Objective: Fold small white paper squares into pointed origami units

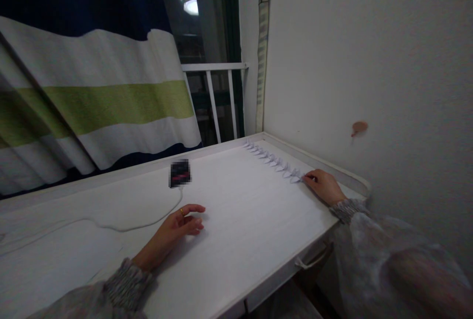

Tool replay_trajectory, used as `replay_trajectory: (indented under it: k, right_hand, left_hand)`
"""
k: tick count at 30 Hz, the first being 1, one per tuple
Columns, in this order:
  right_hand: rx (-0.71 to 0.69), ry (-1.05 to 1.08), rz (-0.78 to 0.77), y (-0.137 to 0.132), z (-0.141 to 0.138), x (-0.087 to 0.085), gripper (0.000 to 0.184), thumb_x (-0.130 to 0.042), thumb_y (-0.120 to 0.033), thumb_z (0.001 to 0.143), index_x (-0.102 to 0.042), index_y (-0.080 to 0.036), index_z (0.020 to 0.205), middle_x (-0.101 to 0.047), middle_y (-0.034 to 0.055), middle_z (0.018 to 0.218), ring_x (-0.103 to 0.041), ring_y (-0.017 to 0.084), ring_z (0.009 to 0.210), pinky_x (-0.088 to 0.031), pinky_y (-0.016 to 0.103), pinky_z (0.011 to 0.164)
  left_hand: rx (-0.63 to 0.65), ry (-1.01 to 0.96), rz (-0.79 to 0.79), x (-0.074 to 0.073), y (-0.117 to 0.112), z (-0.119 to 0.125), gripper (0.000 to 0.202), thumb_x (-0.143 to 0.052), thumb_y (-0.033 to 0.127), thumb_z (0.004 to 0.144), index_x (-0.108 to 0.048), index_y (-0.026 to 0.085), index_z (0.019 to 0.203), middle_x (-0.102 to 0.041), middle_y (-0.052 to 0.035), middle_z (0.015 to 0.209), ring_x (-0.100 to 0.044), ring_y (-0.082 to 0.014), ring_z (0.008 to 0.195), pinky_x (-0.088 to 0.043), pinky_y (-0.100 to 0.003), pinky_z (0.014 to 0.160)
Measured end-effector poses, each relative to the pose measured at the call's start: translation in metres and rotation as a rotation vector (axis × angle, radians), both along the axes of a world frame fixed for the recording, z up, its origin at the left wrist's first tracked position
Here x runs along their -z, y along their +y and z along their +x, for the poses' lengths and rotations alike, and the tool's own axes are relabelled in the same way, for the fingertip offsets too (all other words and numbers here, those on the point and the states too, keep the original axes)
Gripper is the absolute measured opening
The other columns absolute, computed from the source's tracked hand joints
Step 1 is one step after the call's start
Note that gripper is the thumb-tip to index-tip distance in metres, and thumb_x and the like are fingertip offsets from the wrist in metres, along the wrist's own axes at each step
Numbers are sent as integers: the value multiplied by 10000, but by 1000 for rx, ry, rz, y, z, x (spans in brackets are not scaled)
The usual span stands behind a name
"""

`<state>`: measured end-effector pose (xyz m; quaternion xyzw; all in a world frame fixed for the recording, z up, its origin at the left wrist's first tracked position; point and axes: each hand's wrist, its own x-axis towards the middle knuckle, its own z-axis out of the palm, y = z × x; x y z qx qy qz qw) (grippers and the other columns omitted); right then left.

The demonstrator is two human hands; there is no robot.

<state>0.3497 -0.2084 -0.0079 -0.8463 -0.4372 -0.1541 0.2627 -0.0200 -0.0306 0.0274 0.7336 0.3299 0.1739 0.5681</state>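
Note:
A row of small white folded-paper pieces (273,162), shaped like paper cranes, runs along the right side of the white desk (221,240). My right hand (323,185) is at the near end of this row, thumb and fingertips pinched together at the last folded-paper piece (295,179). The fingers partly hide what they grip. My left hand (182,225), with a ring on one finger, is over the middle of the desk. Its fingers are apart and slightly curled, and nothing is in them.
A pixelated dark device (180,173) stands toward the back, its white cable (140,229) trailing left. A raised rim (318,160) edges the desk by the wall. Behind are a striped curtain (140,105) and a white railing (216,67). A drawer handle (314,261) shows below the front edge.

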Motion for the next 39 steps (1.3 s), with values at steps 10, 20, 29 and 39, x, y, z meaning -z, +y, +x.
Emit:
replay_trajectory:
  k: [10,20,29,39]
  right_hand:
    - [13,48,46,0,-1,0,267,-481,-357,731,-642,-144,744,-631,82,758,-558,168,635,-408,276,612]
    - [175,167,662,-14,-4,-9,261,-467,-397,720,-578,-163,744,-577,42,681,-500,151,609,-412,279,594]
    - [-324,73,669,30,-104,-52,116,-438,-253,778,-514,-188,720,-535,19,676,-486,134,640,-404,259,621]
    - [-916,95,583,151,-240,-58,107,-431,-161,771,-489,-201,690,-496,7,656,-471,132,623,-398,263,603]
  left_hand:
    - [4,-11,-18,-1,0,0,413,-597,421,634,-535,181,963,-584,-12,721,-558,-177,756,-432,-316,734]
    - [19,-27,-21,3,2,-1,404,-593,410,653,-519,180,977,-578,-15,741,-559,-165,758,-437,-306,735]
    - [14,-97,-57,6,3,-2,408,-638,384,625,-526,151,941,-575,-16,720,-560,-136,711,-445,-266,687]
    - [-191,-292,36,22,4,-2,279,-629,344,597,-556,127,755,-565,-10,632,-525,-110,569,-436,-263,611]
